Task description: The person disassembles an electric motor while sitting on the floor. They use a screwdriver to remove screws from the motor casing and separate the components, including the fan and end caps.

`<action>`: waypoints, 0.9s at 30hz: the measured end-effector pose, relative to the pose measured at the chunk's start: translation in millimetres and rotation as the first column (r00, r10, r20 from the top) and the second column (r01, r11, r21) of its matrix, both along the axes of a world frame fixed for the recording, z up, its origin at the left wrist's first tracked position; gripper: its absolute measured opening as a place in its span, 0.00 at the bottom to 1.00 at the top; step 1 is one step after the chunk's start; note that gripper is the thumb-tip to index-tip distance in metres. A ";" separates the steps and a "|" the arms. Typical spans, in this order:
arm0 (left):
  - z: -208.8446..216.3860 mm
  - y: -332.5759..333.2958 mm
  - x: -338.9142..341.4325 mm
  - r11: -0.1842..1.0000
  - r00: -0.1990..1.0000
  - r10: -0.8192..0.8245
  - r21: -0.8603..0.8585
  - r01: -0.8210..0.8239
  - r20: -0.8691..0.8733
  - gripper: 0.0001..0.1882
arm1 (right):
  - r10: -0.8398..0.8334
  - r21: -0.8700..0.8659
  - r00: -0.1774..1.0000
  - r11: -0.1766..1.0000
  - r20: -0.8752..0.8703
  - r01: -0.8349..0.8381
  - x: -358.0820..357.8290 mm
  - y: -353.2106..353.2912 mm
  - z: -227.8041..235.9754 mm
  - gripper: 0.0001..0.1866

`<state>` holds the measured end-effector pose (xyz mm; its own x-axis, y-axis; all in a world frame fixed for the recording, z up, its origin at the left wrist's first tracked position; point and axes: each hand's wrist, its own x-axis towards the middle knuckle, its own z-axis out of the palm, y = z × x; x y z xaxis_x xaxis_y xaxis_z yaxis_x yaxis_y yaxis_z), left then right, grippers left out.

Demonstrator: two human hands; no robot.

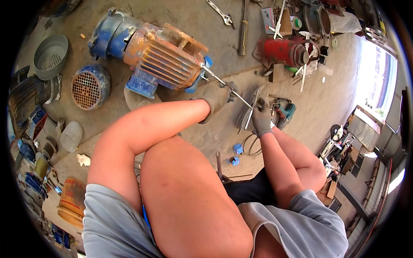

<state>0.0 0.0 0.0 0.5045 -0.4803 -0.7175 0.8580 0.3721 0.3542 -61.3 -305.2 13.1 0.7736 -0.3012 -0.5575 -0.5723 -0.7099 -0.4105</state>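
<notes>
A rusty orange and blue electric motor (pixel 165 62) lies on its side on the floor, its ribbed casing toward me. Blue fan blades (pixel 192 88) show at its right end. Reaching from that end toward me is a long, thin metal T-handle wrench (pixel 244 102). My left hand (pixel 218 98), in a grey-brown work glove, is closed around its shaft close to the motor. At the near end, my gloved right hand (pixel 261 119) grips the crossbar. How the wrench's far tip sits on the motor is too small to tell.
A blue fan cover with a rusty grille (pixel 90 87) and a grey round cover (pixel 50 57) sit left of the motor. An adjustable wrench (pixel 221 13), a hammer (pixel 244 32) and a red jack (pixel 282 51) lie beyond. A teal power tool (pixel 285 115) rests beside my right hand.
</notes>
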 end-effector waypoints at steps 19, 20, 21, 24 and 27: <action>-24.6 0.6 -3.6 0.997 0.996 0.081 0.007 -0.081 -0.026 0.19 | 0.494 -0.511 0.784 0.816 0.375 -0.270 -18.1 27.4 -1.2 0.33; -24.8 1.8 -3.6 0.995 0.995 0.096 0.000 -0.096 -0.035 0.19 | 0.571 -0.503 0.723 0.789 0.389 -0.352 -8.4 46.2 20.4 0.34; -24.9 4.6 -2.4 0.997 0.996 0.082 0.012 -0.082 -0.030 0.19 | 0.638 -0.501 0.661 0.753 0.396 -0.427 -4.6 59.2 40.2 0.34; -26.1 6.1 -4.4 0.996 1.000 0.015 0.084 -0.015 0.003 0.21 | 0.227 -0.028 0.969 0.974 0.102 -0.225 7.8 62.7 43.0 0.34; -15.1 1.8 -10.3 1.000 1.000 -0.001 0.027 0.000 0.023 0.23 | 0.108 -0.013 0.992 0.994 -0.061 -0.109 1.6 21.8 -12.1 0.31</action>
<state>-10.3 1.8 -15.1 0.5212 -0.4613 -0.7180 0.8495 0.3618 0.3841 -59.8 -283.4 1.0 0.7673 -0.2270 -0.5997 -0.5149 -0.7755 -0.3653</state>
